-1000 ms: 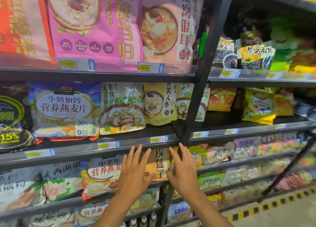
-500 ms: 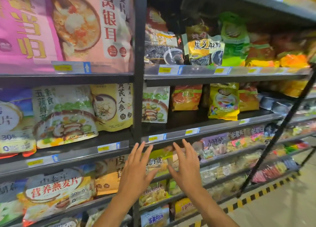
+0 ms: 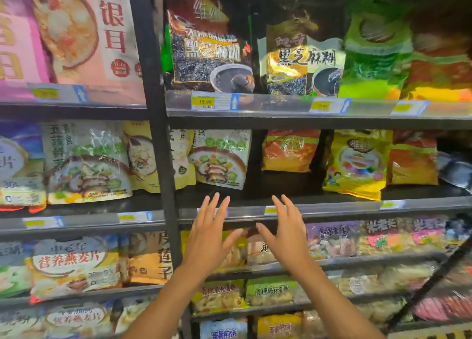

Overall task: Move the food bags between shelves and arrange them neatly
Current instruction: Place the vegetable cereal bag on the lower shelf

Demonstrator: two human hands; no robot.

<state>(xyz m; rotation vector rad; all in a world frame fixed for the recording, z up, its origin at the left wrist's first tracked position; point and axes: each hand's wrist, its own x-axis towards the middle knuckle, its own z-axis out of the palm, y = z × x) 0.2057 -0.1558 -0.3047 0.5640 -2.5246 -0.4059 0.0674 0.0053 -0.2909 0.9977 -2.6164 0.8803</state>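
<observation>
My left hand (image 3: 208,234) and my right hand (image 3: 287,232) are raised side by side in front of the shelf edge (image 3: 332,208), fingers straight and spread, holding nothing. Just above them on the middle shelf stands a white vegetable-print food bag (image 3: 221,157). To its right sit an orange bag (image 3: 290,149) and a yellow bag (image 3: 357,162). A gap of bare dark shelf lies between the white bag and the yellow bag. On the shelf above stand two black sesame bags (image 3: 209,47) (image 3: 301,63).
A black upright post (image 3: 155,134) divides the left bay from the right bay. The left bay holds pink bags (image 3: 74,32) on top and oat bags (image 3: 86,162) below. Lower shelves carry several snack packs (image 3: 332,239). A dark diagonal bar (image 3: 434,282) crosses at the lower right.
The view has swung right and closer to the right bay. Both hands stay open and spread, now level with the middle shelf's edge under the white bag.
</observation>
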